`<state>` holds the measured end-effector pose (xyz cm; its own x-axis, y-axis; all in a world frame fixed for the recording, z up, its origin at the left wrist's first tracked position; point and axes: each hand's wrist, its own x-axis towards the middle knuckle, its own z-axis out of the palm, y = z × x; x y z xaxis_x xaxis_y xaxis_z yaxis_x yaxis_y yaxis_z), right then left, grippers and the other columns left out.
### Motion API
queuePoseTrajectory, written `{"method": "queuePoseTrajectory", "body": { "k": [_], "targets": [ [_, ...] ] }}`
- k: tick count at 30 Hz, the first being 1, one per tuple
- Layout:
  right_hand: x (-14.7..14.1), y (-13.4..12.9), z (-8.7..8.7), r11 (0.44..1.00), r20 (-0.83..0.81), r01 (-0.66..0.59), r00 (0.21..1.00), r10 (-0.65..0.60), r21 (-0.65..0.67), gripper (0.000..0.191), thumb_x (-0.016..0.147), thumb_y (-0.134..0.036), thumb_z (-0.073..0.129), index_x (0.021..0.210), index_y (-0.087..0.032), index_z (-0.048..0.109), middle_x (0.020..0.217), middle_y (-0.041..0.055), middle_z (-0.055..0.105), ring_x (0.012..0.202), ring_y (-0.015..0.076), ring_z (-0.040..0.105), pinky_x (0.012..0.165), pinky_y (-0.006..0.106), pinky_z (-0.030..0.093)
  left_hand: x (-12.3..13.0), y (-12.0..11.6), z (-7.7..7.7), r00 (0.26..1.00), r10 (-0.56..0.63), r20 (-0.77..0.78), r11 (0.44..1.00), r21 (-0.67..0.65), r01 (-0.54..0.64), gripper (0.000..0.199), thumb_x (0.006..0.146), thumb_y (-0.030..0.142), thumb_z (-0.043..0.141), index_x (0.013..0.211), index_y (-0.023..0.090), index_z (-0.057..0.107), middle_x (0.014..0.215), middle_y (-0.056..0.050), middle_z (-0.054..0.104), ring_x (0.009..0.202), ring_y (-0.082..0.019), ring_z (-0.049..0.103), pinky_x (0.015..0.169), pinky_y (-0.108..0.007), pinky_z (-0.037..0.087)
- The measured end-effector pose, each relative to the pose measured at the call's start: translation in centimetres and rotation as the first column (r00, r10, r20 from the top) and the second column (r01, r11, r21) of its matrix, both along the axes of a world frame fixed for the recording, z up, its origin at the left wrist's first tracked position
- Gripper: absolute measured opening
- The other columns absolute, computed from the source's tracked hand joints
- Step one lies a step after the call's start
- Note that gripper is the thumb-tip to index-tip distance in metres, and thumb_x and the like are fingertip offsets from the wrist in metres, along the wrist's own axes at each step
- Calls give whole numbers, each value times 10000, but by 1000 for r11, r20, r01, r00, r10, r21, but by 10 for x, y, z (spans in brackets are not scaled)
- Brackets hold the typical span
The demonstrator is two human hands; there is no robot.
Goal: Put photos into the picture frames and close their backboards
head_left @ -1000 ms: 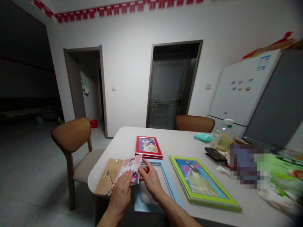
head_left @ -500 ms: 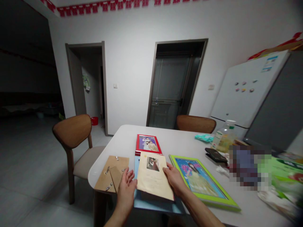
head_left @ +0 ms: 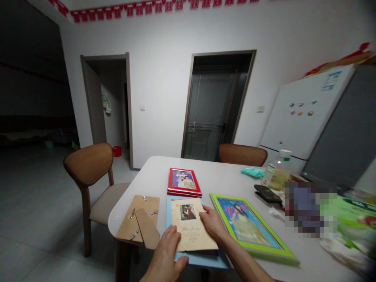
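Observation:
A cream printed sheet [head_left: 192, 231] with a small photo near its top lies over a light blue frame or board [head_left: 202, 260]. At the sheet's right edge, my right hand [head_left: 214, 224] pinches it, fingers partly hidden. My left hand [head_left: 168, 252] rests by the lower left edge with fingers stretched out and thumb apart, fingertips touching the sheet. To the left lies a brown backing board [head_left: 129, 221] with metal clips and a fold-out stand [head_left: 148, 231]. Just beyond the sheet are stacked red picture frames [head_left: 184, 182]. A green picture frame [head_left: 249, 227] lies to the right.
Along the table's right side are a bottle of yellowish liquid [head_left: 276, 172], a black wallet-like object [head_left: 267, 193], a teal packet [head_left: 252, 172] and crumpled tissue [head_left: 276, 212]. Wooden chairs stand at the left [head_left: 89, 164] and far side [head_left: 243, 154] of the white table [head_left: 152, 172].
The cream sheet has come down toward me and lies flatter over the blue piece. My left hand has moved nearer me, onto the sheet's lower left edge, uncovering the backing board's stand.

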<state>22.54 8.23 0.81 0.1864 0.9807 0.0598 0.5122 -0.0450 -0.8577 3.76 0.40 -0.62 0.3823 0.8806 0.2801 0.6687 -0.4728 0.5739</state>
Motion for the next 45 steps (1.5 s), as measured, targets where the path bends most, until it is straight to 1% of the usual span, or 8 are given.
{"method": "queuePoseTrajectory", "body": {
  "k": [7,12,17,21,25,32,39,45],
  "targets": [
    [-2,-6,7,998,527,-4,850,-28,60,325,709,-277,396,940,-152,586,870,108,637,797,198,580,660,252,390,-1,-6,27,991,-36,-127,996,-85,25,402,675,238,532,1044,77,526,1225,-151,445,1192,-251,303,988,-383,274],
    [-4,-12,2,997,733,67,676,-75,40,293,734,-342,406,866,-152,586,869,119,584,752,211,575,620,277,373,0,-7,25,988,-41,-146,998,-59,33,370,684,239,520,1026,101,541,1206,-126,472,1190,-251,308,988,-391,270],
    [-11,-18,3,995,675,-13,736,-57,98,311,755,-335,396,965,-170,556,891,100,563,780,194,557,651,269,368,-32,-2,10,992,-12,-126,997,74,22,517,660,197,506,1169,153,430,1285,-104,375,1206,-228,279,990,-405,255],
    [-46,-31,13,961,527,-250,836,151,120,292,756,-295,404,956,-169,575,903,91,561,831,175,524,726,253,355,-85,9,0,960,223,-169,973,93,-210,591,597,173,539,1176,176,423,1303,-96,346,1212,-235,264,989,-413,243],
    [-103,-42,19,877,522,-463,783,338,127,323,711,-341,473,982,-195,571,909,81,564,882,203,484,779,300,336,-123,20,-4,884,392,-256,919,67,-388,559,578,167,539,1131,138,467,1260,-113,410,1186,-237,320,980,-404,254],
    [-154,-35,6,873,491,-485,774,399,54,552,500,-285,625,1032,-184,521,961,97,497,874,234,472,753,344,376,-137,29,-6,919,380,-105,924,86,-372,422,569,180,577,990,197,560,1140,-66,542,1081,-210,462,934,-352,344],
    [-92,-56,41,851,303,-477,863,405,220,580,521,-129,526,1096,-197,487,1005,65,474,943,187,453,852,304,352,-91,16,11,970,239,55,949,199,-245,412,581,234,647,985,207,569,1125,-91,551,1050,-241,487,909,-391,381],
    [-14,-82,45,921,290,-372,899,327,113,457,545,-130,454,985,-215,545,950,49,507,928,179,480,867,295,347,-17,2,32,1000,16,0,994,105,-16,402,592,170,648,983,174,555,1138,-113,535,1083,-239,453,924,-381,364]
  ]
}}
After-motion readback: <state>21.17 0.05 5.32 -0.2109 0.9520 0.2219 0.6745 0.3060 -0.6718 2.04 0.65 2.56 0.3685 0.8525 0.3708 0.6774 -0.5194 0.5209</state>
